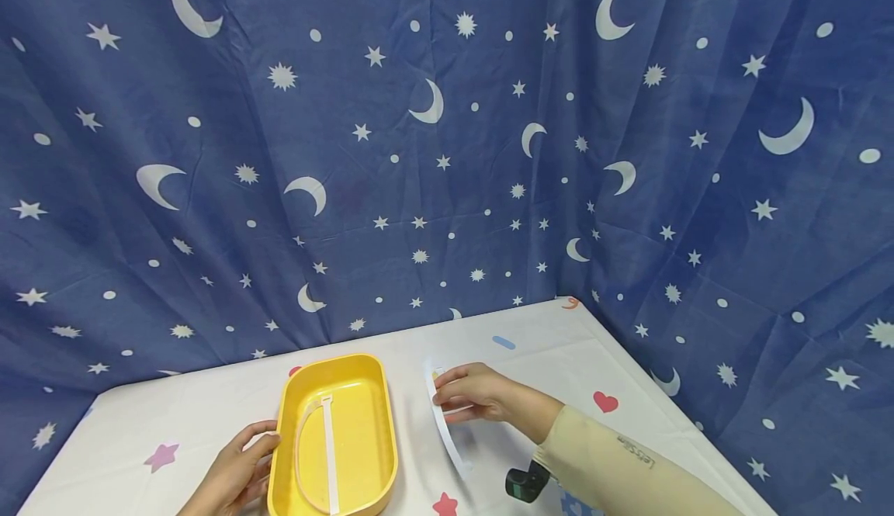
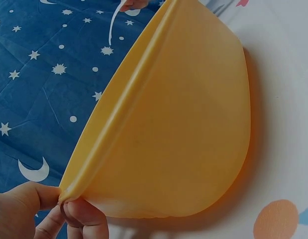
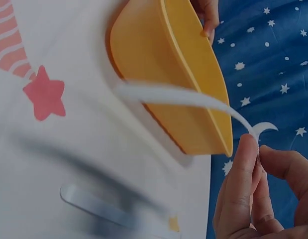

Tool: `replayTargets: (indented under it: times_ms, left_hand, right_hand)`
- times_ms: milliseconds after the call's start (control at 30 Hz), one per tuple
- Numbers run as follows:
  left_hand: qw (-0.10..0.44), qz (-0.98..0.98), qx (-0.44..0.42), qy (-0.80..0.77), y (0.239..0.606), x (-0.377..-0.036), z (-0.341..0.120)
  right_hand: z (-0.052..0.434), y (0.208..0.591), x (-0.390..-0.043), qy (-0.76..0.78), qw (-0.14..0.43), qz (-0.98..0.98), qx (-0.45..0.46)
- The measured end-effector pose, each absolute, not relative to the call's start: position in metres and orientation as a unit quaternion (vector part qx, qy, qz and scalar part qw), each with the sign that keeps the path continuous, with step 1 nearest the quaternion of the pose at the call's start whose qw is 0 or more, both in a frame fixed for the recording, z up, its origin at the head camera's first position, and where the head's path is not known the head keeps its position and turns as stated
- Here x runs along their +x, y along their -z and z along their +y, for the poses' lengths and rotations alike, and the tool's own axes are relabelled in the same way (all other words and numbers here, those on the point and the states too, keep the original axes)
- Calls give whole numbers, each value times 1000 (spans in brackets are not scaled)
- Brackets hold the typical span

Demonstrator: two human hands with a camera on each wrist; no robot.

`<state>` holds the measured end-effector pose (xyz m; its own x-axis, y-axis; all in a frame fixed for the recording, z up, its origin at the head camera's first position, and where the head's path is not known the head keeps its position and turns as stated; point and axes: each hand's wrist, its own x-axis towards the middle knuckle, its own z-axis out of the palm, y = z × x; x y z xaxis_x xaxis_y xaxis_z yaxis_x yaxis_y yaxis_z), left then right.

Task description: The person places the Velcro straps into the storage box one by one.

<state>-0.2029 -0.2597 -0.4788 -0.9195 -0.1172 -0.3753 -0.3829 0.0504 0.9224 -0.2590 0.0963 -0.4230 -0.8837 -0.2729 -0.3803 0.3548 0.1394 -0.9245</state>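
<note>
White cloth (image 1: 538, 345) lies beneath the yellow tub (image 1: 389, 423), just right of my left hand (image 1: 240, 469), whose thumb and fingers pinch its rim. Across the tub, my right hand (image 1: 482, 393) pinches a curved white strip (image 1: 445, 432) near one end; inside the tub lies another strap (image 1: 330, 446).

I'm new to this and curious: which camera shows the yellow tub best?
The head view: it looks into the yellow tub, showing its floor and the white strap inside. Both wrist views show mainly its outer wall and rim.
</note>
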Motion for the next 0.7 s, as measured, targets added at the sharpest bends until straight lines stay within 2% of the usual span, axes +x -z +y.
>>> replayTargets:
  times_ms: [700]
  left_hand:
    - [104, 710, -177, -674, 479, -205, -261]
  right_hand:
    - [63, 415, -258, 648, 255, 717, 29]
